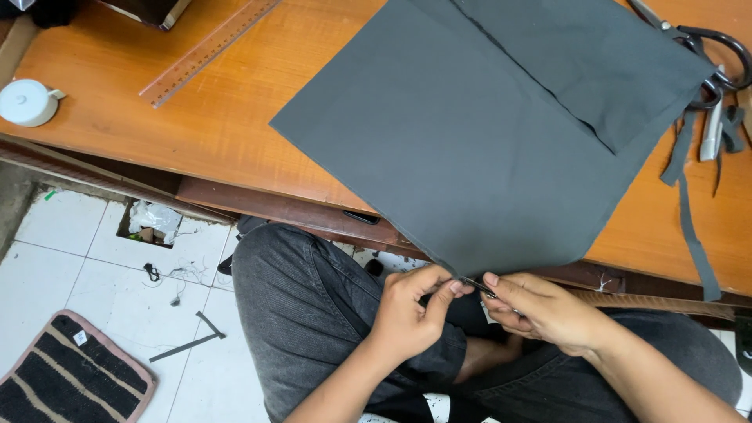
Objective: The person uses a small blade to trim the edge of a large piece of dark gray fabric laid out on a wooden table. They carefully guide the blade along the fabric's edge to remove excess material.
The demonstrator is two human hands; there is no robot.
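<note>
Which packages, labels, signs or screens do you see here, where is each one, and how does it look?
Small white label tag: sewn on the striped black-and-beige floor mat, lower left; square, its print too small to tell.
Crumpled clear plastic bag: in a hole in the white tiled floor, under the wooden table edge.
No signs or screens are visible.

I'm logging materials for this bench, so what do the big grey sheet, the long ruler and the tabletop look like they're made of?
Grey sheet: probably woven cloth, matte; it lies limp, and both hands pinch its corner.
Ruler: looks like brownish wood, though plastic is possible; fine markings run along one edge.
Tabletop: wood or wood laminate, orange-brown, with a slight sheen and faint grain.
</note>
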